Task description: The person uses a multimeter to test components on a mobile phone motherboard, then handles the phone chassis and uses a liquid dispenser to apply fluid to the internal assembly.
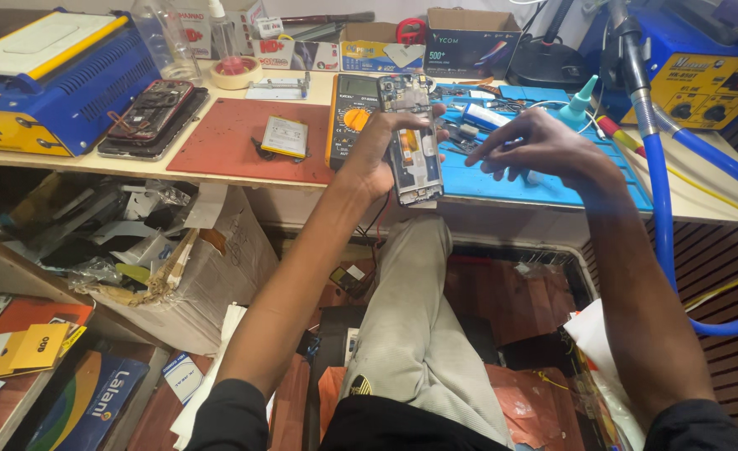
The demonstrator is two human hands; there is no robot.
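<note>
Work in hand: an opened phone (413, 146), back cover off and internals exposed, is held upright over the front edge of the bench.
Stage reached: the phone is already stripped to its frame; a gold-coloured part and the board area near the top are bare. Reassembly is not visible; I judge it mid-job, with closing up still left.
Phone location: above the bench edge, between the red mat (252, 138) and the blue mat (553, 188), just in front of the yellow multimeter (354, 117).
Left hand (381, 154): closed around the phone's left edge and rear, thumb on the near side, fingers wrapped behind; firm hold, phone tilted slightly toward the camera.
Right hand (536, 146): hovers low over the blue mat, fingers partly curled and drawn together, pointing toward the small parts beside the phone. Whether the fingertips pinch something small, I cannot tell; nothing large is held.
Nearby parts: a flat battery (284, 136) lies on the red mat, apart from the phone; a second opened phone (150, 113) lies further left beside the blue machine (52, 79).
Right side: a teal-tipped bottle (579, 104) stands just behind the right hand; a blue hose (661, 217) runs down from the rework station (703, 83).
</note>
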